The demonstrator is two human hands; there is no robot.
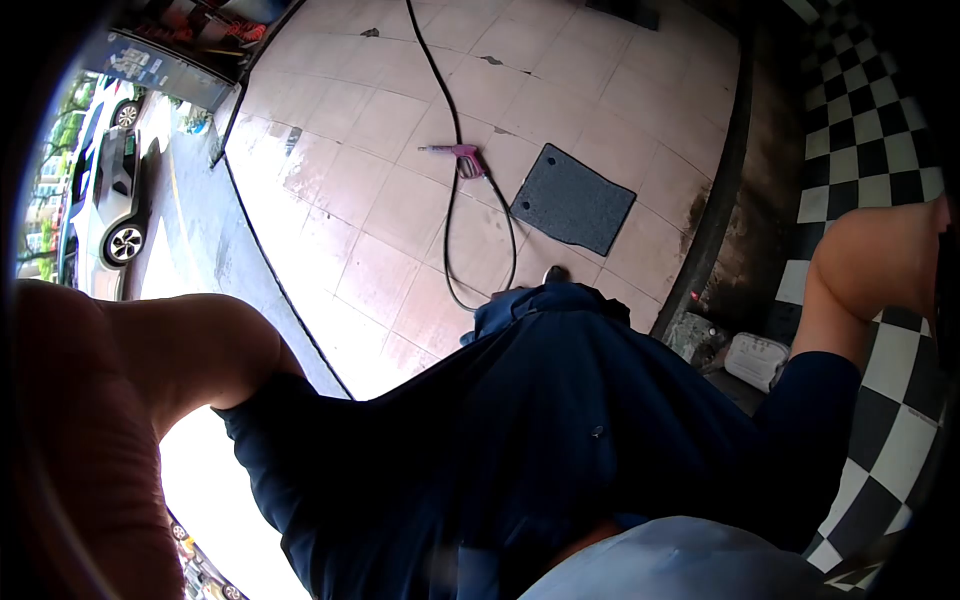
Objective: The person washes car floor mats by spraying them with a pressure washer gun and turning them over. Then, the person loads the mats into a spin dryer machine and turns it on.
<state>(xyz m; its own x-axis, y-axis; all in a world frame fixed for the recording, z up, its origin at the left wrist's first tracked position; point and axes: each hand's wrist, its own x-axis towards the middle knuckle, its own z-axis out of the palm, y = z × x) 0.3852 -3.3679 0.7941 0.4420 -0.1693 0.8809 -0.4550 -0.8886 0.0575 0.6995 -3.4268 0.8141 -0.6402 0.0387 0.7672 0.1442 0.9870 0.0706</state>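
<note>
Pink spray gun (467,158) lay just left of grey mat (575,198). Left hand (85,450) was well left of mat, right hand (944,260) well right; couldn't tell if spread or pinching.

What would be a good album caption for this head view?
A pink spray gun and its black hose lie beside a dark mat on pale tiles.

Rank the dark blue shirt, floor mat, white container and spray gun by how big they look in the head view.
1. Dark blue shirt, helped by being nearest the camera
2. Floor mat
3. White container
4. Spray gun
</note>
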